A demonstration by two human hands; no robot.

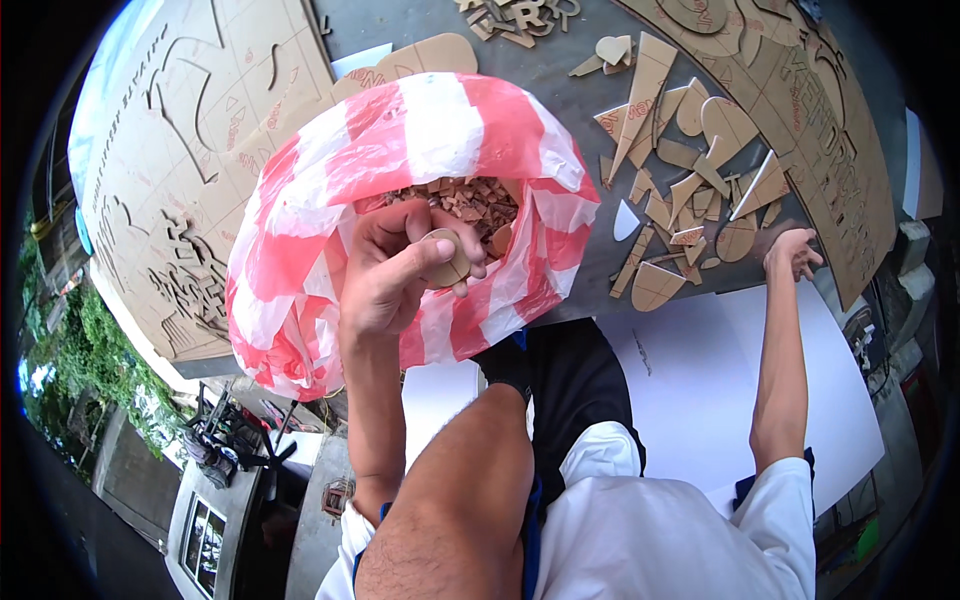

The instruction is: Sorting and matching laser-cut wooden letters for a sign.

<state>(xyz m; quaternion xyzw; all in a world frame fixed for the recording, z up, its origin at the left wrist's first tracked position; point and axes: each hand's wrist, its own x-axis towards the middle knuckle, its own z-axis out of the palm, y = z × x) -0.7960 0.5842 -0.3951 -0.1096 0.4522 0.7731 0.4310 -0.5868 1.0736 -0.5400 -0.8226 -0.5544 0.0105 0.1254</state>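
My left hand [395, 262] pinches a disc [446, 260] over the near side of the bag's [430, 125] mouth, scraps [465, 198] below. Right hand [793, 252] open, beside the offcuts [685, 185] on the desk [568, 90]. I read this step as bagging; next move calls for thumb release, clear of the rim. Bag bottom hidden; right palm unclear.

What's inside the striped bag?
A heap of small brown scraps shows in the mouth of the striped bag. The left hand, holding a round brown piece, covers part of the opening; whatever lies beneath the top layer is hidden.
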